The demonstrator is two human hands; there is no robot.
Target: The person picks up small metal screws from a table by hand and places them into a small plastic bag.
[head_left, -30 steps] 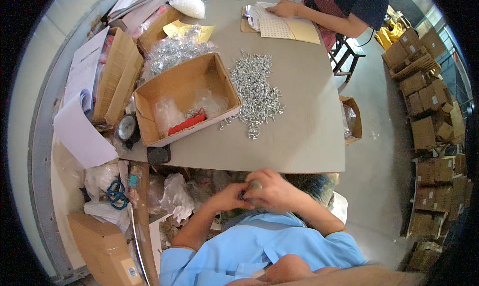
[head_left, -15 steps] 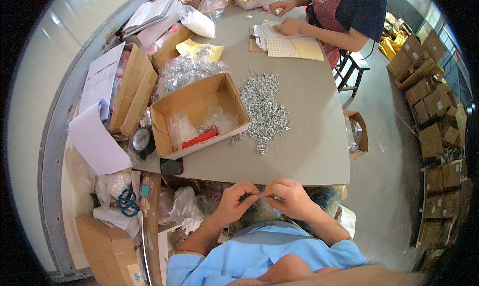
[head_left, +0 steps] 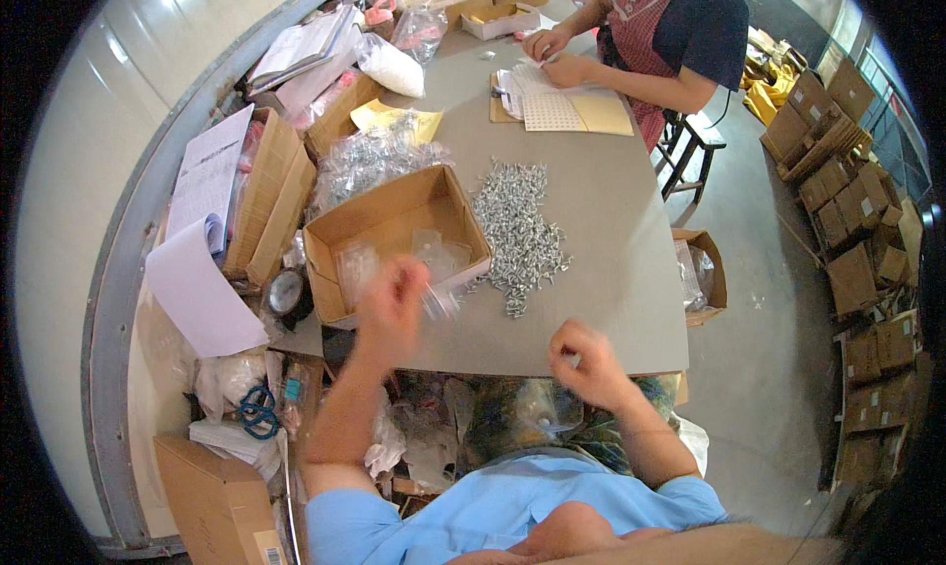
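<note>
My left hand (head_left: 392, 304), smeared by motion, is raised over the near side of an open cardboard box (head_left: 399, 210). Its fingers are closed, and a small clear plastic bag (head_left: 440, 303) sticks out from them, past the box's front wall. More clear bags (head_left: 434, 253) lie inside the box. My right hand (head_left: 586, 363) is above the table's near edge with fingers curled in a pinch; whatever they hold is too small to make out. Beyond it, a pile of small silver screws (head_left: 519, 235) lies on the grey table. Clear plastic (head_left: 540, 412) rests on my lap.
Across the table a person (head_left: 670, 43) handles something small above papers (head_left: 567, 102). Bagged metal parts (head_left: 374, 161), a file box (head_left: 266, 191) and a tape roll (head_left: 287, 294) crowd the left. Blue-handled scissors (head_left: 258, 412) lie lower left. An open carton (head_left: 702, 274) stands right of the table.
My hands have parted from above my lap. The left went up and left to the box, where it now hides the red tool; the right moved up and slightly right. The co-worker's hands came together.
</note>
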